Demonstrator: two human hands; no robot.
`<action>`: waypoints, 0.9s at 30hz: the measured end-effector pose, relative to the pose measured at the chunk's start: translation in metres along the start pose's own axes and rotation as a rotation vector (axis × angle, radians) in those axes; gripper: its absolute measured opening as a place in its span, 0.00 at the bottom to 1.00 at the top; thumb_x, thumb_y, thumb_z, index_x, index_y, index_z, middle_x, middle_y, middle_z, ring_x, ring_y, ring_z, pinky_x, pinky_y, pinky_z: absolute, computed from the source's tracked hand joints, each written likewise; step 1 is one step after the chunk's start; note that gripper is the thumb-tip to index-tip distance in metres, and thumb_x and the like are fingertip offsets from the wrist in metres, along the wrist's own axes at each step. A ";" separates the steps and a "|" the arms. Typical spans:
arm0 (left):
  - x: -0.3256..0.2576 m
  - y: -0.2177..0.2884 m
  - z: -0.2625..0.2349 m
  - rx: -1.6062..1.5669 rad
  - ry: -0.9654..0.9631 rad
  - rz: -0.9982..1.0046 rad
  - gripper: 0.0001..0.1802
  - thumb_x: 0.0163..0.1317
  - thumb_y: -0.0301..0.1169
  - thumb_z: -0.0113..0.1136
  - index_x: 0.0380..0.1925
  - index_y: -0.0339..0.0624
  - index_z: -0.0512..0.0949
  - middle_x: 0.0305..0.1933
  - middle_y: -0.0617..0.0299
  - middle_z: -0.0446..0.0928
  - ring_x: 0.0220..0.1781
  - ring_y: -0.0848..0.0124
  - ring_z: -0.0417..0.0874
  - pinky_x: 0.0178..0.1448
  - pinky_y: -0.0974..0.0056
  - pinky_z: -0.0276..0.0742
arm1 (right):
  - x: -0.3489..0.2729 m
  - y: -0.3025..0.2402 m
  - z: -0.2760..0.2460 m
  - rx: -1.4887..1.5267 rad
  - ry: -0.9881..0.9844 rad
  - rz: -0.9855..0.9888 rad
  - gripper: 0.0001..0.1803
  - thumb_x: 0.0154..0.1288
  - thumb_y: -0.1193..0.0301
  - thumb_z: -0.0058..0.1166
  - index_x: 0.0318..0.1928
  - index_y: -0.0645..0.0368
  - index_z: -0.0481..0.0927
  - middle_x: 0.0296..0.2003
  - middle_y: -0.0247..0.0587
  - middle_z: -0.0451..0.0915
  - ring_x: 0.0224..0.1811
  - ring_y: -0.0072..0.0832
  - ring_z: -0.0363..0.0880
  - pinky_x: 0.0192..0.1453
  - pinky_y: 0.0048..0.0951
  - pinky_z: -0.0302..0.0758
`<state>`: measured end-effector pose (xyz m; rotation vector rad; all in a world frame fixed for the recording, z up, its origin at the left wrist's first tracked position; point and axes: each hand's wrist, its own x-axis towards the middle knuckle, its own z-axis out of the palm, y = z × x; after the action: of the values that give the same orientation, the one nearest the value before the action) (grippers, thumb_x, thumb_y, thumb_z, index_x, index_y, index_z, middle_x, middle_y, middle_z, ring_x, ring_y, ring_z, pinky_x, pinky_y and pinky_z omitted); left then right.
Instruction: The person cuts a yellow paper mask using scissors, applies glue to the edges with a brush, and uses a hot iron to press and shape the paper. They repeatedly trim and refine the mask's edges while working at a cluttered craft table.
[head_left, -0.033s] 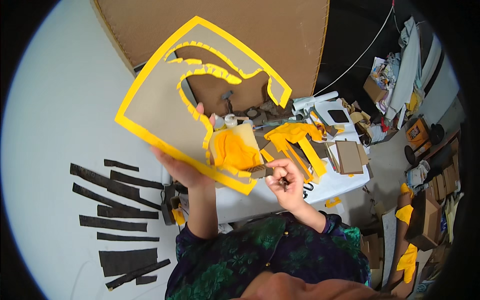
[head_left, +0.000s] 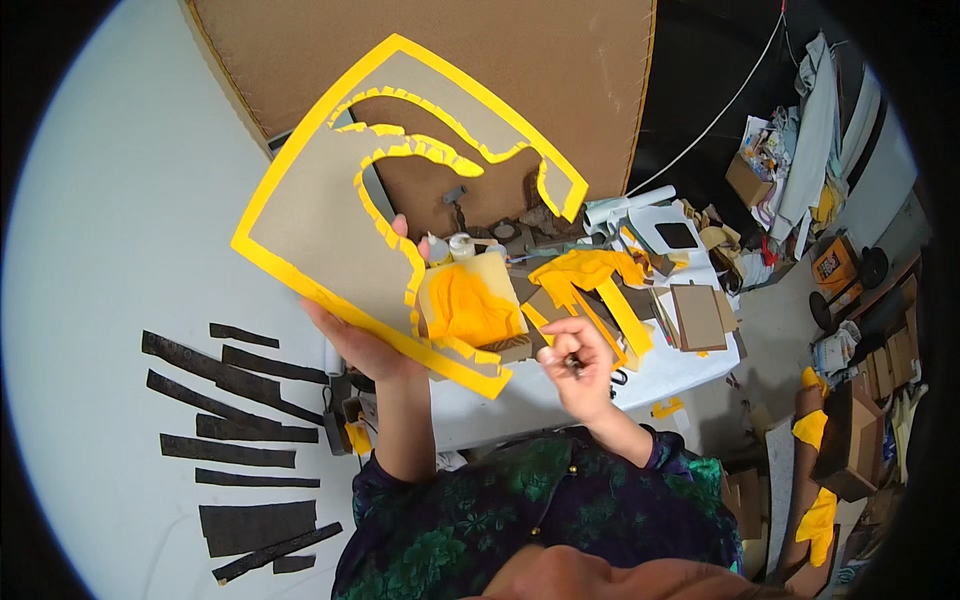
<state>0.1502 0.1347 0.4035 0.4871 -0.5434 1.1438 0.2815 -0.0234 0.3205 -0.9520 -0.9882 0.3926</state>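
My left hand [head_left: 362,347] holds up a large brown cardboard cutout [head_left: 320,225] edged with yellow tape, gripping its lower edge from beneath. The cutout has a curved opening fringed with yellow tabs. My right hand [head_left: 582,368] is closed around a small dark tool [head_left: 573,362] just right of the cutout's lower corner. Behind that corner a box-like piece covered in yellow [head_left: 470,300] sits on the white table [head_left: 520,405].
Yellow strips [head_left: 590,275] and small cardboard squares [head_left: 697,315] lie on the table. A big brown board [head_left: 500,70] stands behind. Black strips [head_left: 230,400] lie on the pale floor at left. Boxes and clutter [head_left: 850,430] crowd the right side.
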 end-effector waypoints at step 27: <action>-0.043 -0.031 -0.007 -0.001 -0.157 -0.274 0.50 0.65 0.74 0.27 0.75 0.51 0.52 0.74 0.54 0.61 0.73 0.55 0.65 0.73 0.49 0.63 | 0.083 -0.064 0.054 -0.545 -0.107 -0.642 0.12 0.52 0.77 0.70 0.37 0.60 0.81 0.23 0.37 0.73 0.20 0.29 0.70 0.24 0.29 0.66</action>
<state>0.1671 0.0974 0.3682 0.6335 -0.5928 0.8481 0.2713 0.0240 0.4282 -1.0342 -1.4705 -0.3896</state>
